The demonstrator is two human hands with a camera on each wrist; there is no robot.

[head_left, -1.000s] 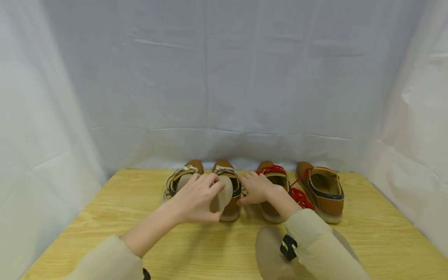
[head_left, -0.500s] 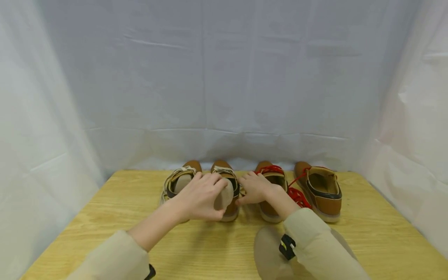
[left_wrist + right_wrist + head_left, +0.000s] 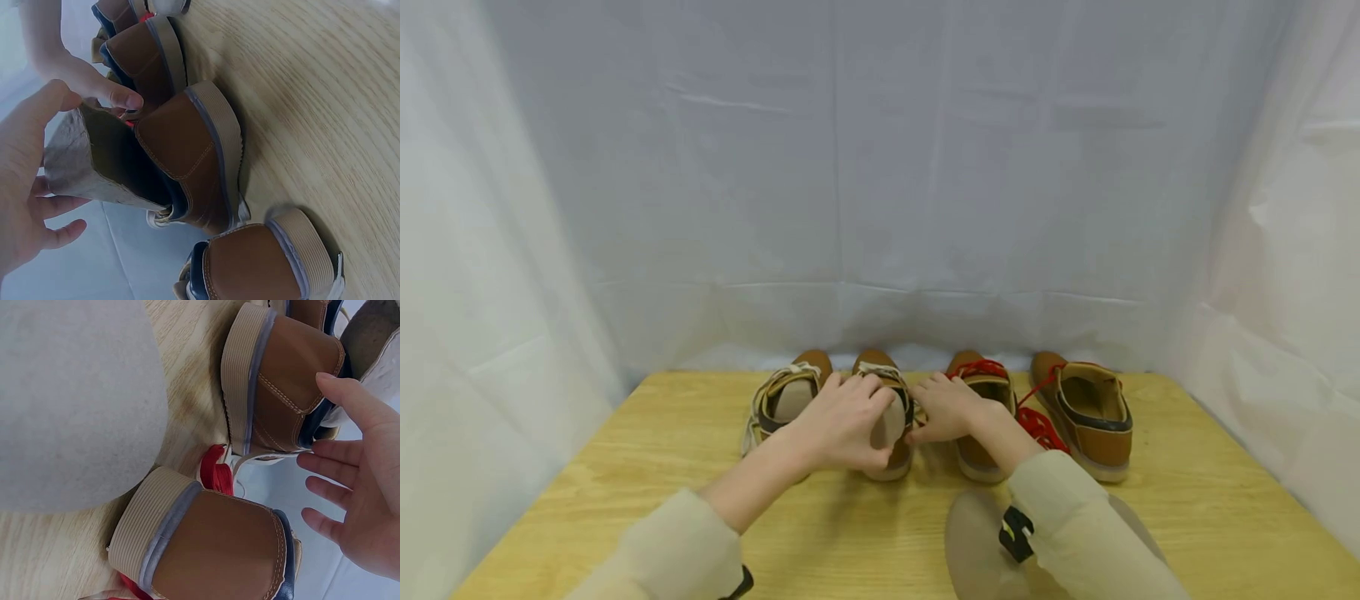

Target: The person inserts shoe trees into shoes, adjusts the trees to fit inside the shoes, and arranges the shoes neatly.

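Observation:
My left hand pinches the heel end of a beige insole, thumb at one edge and fingers at the other. That insole reaches into the open collar of a brown shoe with pale laces, second from the left in the row. On this shoe's right side is my right hand. Its thumb touches the collar near the heel, and its other fingers lie loosely extended alongside. The leftmost brown shoe has an insole inside it.
To the right stand two brown shoes with red laces, one beside my right hand and another farther right. More insoles lie on the wooden table beneath my right forearm. A pale curtain hangs behind.
My left hand has shifted slightly right and the insole has sunk lower into the shoe, its heel end now less raised. My right hand keeps its place.

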